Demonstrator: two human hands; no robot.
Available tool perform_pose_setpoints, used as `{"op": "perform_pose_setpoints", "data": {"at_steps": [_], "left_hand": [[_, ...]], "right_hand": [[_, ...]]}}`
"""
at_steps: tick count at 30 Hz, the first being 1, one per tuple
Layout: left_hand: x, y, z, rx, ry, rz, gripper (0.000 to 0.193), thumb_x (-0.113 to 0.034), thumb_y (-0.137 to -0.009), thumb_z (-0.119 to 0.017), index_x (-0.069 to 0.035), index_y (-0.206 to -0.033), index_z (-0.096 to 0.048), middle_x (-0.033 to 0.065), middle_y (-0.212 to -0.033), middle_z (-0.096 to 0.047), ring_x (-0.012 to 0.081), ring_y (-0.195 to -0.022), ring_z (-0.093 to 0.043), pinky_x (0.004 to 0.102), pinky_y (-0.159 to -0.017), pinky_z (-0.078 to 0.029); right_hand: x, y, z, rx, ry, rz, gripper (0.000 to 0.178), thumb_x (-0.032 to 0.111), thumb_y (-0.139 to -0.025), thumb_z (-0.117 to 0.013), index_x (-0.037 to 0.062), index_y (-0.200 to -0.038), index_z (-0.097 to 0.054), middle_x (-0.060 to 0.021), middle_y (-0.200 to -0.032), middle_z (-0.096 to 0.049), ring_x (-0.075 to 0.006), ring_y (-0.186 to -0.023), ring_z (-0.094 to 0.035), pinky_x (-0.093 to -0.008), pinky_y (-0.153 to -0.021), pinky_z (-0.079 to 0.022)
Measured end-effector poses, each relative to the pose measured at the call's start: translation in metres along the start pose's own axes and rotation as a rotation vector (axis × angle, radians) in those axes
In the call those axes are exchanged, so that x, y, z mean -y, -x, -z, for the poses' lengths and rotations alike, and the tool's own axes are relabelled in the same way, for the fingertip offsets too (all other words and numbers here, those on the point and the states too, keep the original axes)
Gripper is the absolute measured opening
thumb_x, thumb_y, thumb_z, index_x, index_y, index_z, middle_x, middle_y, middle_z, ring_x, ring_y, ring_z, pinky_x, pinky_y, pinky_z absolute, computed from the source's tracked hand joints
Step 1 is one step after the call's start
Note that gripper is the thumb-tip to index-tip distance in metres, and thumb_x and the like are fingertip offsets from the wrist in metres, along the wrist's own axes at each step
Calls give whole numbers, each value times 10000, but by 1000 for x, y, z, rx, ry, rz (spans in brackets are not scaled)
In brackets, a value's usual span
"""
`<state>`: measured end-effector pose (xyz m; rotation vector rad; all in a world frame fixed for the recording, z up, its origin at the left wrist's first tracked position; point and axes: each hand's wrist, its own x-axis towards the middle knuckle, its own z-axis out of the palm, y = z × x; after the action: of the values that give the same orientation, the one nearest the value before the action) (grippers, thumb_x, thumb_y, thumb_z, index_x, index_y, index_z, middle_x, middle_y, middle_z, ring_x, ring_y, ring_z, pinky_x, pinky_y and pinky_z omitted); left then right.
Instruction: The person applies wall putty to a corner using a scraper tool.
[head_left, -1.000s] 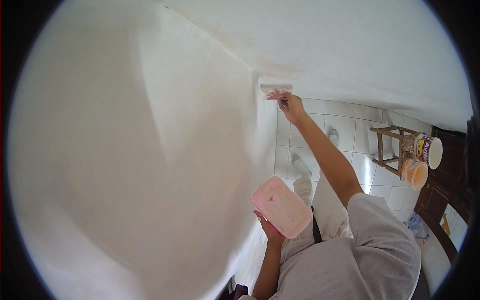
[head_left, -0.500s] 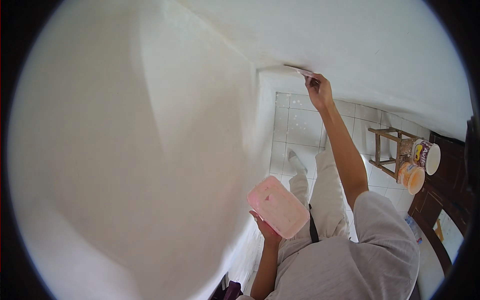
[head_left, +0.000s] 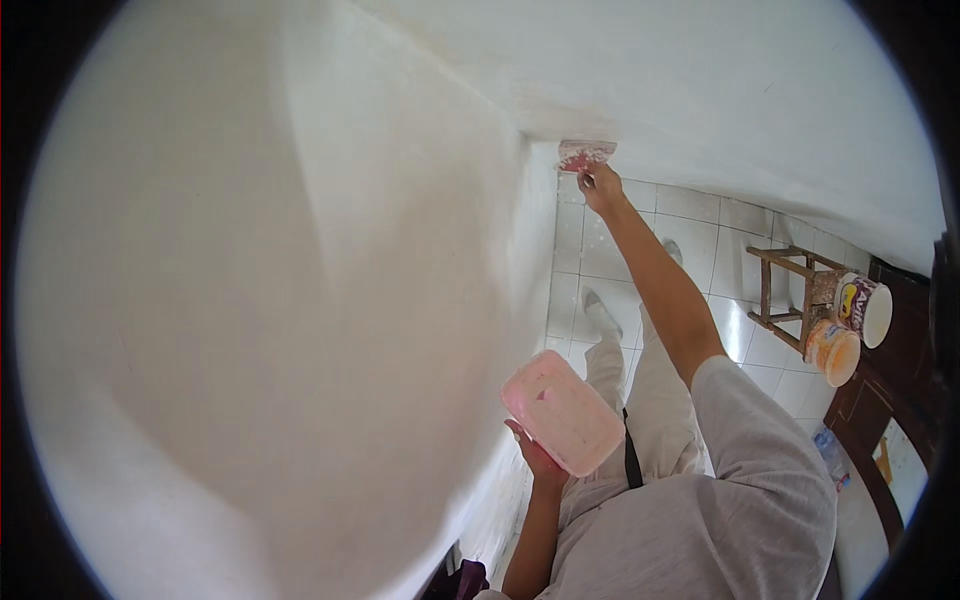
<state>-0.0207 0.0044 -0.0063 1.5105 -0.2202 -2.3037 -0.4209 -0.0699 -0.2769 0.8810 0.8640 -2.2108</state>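
Observation:
My right hand [head_left: 602, 188] is stretched far forward, gripping a flat red putty knife [head_left: 586, 155] smeared with white. Its wide blade meets the far wall [head_left: 700, 110] near the inside corner. Close to my body, my left hand [head_left: 537, 458] holds up a pink rectangular plastic container [head_left: 563, 412] from beneath and its left side. Pale filler coats the container's inside, with a small pink patch showing through. Part of the left hand is hidden under the container.
A large white wall [head_left: 220, 250] fills the left side. Below lies a white tiled floor [head_left: 610, 250] with white spots. To the right, a wooden stool [head_left: 790, 290] stands beside a white bucket [head_left: 864, 308] and an orange-and-white bucket [head_left: 832, 350]. A dark wooden door [head_left: 875, 400] is behind them.
My right hand has shifted left toward the corner. The putty knife has turned from nearly edge-on to showing its broad red face. My left hand and the container stay almost in place.

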Motion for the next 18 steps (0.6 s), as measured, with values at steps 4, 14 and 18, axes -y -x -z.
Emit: {"op": "perform_pose_setpoints", "data": {"at_steps": [4,14,18], "left_hand": [[-4,2,17,18,6,0,767,-710,-874,-389,-173,-1421,-359,33,-1388,-450,279,-1269,-445,483,-1046,-385],[-2,-4,2,71,-33,86,773,-706,-876,-393,-168,-1429,-339,43,-1387,-443,282,-1265,-443,483,-1041,-387],[-7,-4,16,37,-30,27,772,-702,-888,-370,-166,-1442,-331,49,-1430,-410,287,-1296,-403,463,-1084,-340]], "right_hand": [[0,75,-54,148,-7,131,78,-16,-897,-510,6,-970,-529,-65,-917,-544,-156,-821,-522,-252,-730,-484],[13,-12,27,50,-46,-65,121,-29,-883,-494,-82,-986,-530,-163,-933,-607,-142,-756,-562,-200,-610,-504],[27,-5,-15,182,-150,54,101,-58,-881,-487,-109,-961,-521,-181,-939,-598,-166,-772,-574,-203,-626,-500]]}}
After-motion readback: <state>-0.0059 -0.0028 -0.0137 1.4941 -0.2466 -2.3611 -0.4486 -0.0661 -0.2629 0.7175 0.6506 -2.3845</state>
